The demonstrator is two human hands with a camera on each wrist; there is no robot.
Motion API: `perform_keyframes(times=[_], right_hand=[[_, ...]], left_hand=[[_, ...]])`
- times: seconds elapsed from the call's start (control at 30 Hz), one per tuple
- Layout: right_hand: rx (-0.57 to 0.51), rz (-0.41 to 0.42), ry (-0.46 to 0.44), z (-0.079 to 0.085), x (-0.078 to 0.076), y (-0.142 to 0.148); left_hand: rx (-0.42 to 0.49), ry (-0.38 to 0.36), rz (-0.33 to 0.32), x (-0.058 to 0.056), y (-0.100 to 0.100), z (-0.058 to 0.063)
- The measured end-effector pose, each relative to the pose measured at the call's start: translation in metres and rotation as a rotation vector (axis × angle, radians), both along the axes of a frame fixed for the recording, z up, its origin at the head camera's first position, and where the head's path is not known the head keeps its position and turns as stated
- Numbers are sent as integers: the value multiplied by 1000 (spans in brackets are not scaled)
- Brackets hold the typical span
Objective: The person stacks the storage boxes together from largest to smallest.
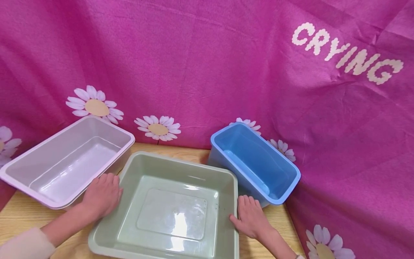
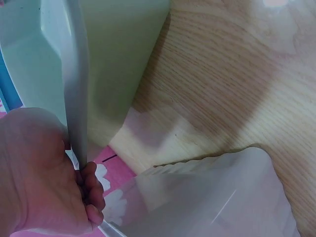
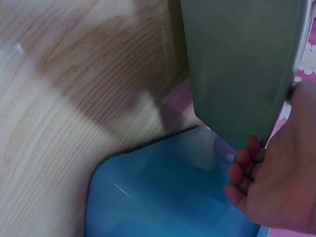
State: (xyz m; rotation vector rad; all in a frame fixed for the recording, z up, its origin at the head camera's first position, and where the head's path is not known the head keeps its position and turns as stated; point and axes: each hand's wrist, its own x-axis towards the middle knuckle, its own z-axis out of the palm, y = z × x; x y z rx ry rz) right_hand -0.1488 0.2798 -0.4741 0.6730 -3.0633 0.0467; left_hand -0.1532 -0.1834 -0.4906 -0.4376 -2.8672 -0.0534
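Note:
A large pale green plastic tub, its inside bare, sits between my two hands. My left hand grips its left rim, and in the left wrist view the fingers curl under that edge. At the opposite rim my right hand holds on with the thumb over the edge; the right wrist view has its fingertips bent under the rim. Close by the left hand stands a pale lilac-grey tub, while a blue tub is just beyond the right hand.
All three tubs stand on a light wood-grain table. A magenta cloth printed with daisies and white lettering hangs behind the table and along its right side. The lilac-grey and blue tubs flank the green one at the back.

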Motion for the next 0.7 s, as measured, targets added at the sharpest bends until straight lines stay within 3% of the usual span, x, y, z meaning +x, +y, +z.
perform_keyframes(times=[0.37,0.7], right_hand=[[-3,54,62,-1,-5,3],[-8,47,21,-4,-6,4]], left_hand=[[52,3,17,16,-2,5],[74,-34,23,26,-2,2]])
